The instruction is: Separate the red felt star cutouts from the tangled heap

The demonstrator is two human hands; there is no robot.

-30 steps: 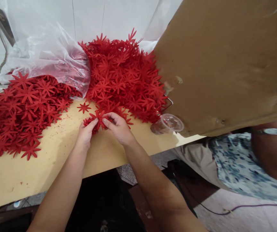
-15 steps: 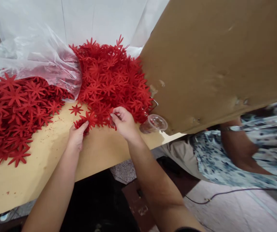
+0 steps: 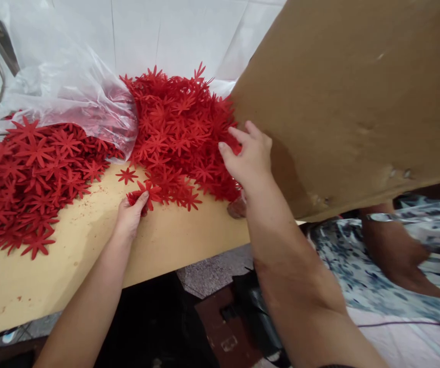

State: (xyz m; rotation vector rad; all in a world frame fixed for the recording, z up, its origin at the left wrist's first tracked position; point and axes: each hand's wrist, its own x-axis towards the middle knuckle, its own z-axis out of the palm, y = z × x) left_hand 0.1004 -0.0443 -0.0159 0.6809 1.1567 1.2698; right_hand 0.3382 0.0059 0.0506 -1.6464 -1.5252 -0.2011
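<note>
My left hand (image 3: 131, 217) pinches a small stack of red flower-shaped cutouts (image 3: 151, 193) just above the table's wooden top (image 3: 193, 237). Farther right, my right hand (image 3: 249, 156) is raised with its fingers apart, at the right edge of a heaped pile of red cutouts (image 3: 177, 128); I see nothing in it. Below that wrist a clear plastic cup (image 3: 237, 208) is mostly covered by my forearm. A single red cutout (image 3: 126, 176) lies loose between the heaps. A second heap of red cutouts (image 3: 24, 189) spreads over the left side.
A clear plastic bag (image 3: 78, 97) drapes between the two heaps. On the right a large brown cardboard panel (image 3: 343, 102) leans over the table. Beyond it sits another person in a patterned garment (image 3: 350, 255). White tiles (image 3: 185, 36) stand behind.
My right hand has moved right and up from the front of the pile to beside the cardboard, and its fingers have spread. The left hand keeps its cutouts.
</note>
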